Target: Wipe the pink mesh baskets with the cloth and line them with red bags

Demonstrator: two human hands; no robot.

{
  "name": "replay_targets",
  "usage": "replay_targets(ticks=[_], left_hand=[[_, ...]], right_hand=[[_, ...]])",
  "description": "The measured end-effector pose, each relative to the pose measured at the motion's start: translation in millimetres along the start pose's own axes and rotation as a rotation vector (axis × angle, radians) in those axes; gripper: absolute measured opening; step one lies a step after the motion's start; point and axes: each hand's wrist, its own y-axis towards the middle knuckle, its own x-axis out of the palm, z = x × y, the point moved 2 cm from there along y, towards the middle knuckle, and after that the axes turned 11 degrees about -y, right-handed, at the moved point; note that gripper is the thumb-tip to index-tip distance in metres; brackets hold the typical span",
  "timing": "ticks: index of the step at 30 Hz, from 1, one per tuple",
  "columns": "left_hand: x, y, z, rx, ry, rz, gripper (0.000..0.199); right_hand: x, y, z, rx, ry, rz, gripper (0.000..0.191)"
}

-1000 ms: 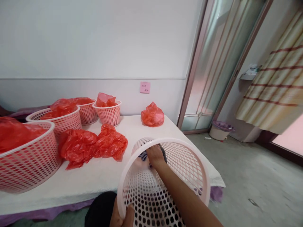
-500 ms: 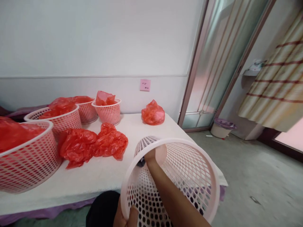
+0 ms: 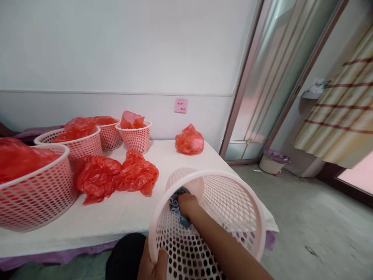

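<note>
A pale pink mesh basket (image 3: 233, 194) lies tipped with its open mouth toward me at the table's front edge. My left hand (image 3: 154, 264) grips its rim at the lower left, thumb over the edge. Inside the basket, my right hand (image 3: 188, 205) is closed on a dark blue patterned cloth (image 3: 176, 206), which rests against the left inner wall. To the left, two crumpled red plastic bags (image 3: 97, 177) (image 3: 138, 173) lie on the white table cover.
Several pink baskets holding red bags, one of them a large basket (image 3: 46, 190), stand on the left. Another red bag (image 3: 190, 140) sits near the wall. A pink note (image 3: 181, 105) is on the wall. A lined bin (image 3: 272, 162) stands on the floor.
Inside the basket, my right hand has drawn back toward the mouth, and more of the blue cloth shows. My left hand still grips the rim. The view has shifted slightly.
</note>
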Motion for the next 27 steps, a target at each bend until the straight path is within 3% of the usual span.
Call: replay_targets(ticks=[6,12,16,21,27], left_hand=[[1.0,-0.7,5.1,0.006,0.008,-0.007,0.02],[2.5,-0.5,3.5,0.029,0.011,-0.018,0.02],[0.9,1.0,-0.4,0.028,-0.034,-0.029,0.025],[-3.7,7.3,5.9,-0.03,-0.077,-0.015,0.021],[-5.6,9.1,15.0,-0.017,-0.068,-0.001,0.03]], right_hand=[[0.8,-3.2,5.1,-0.046,-0.086,0.051,0.026],[-37.6,-0.8,-1.4,-0.193,-0.157,0.38,0.036],[-59.5,1.3,14.0,-0.199,-0.235,0.467,0.041],[-66.9,1.1,24.7,0.033,-0.303,0.453,0.035],[-58.9,-3.1,32.2,0.362,-0.282,0.241,0.03]])
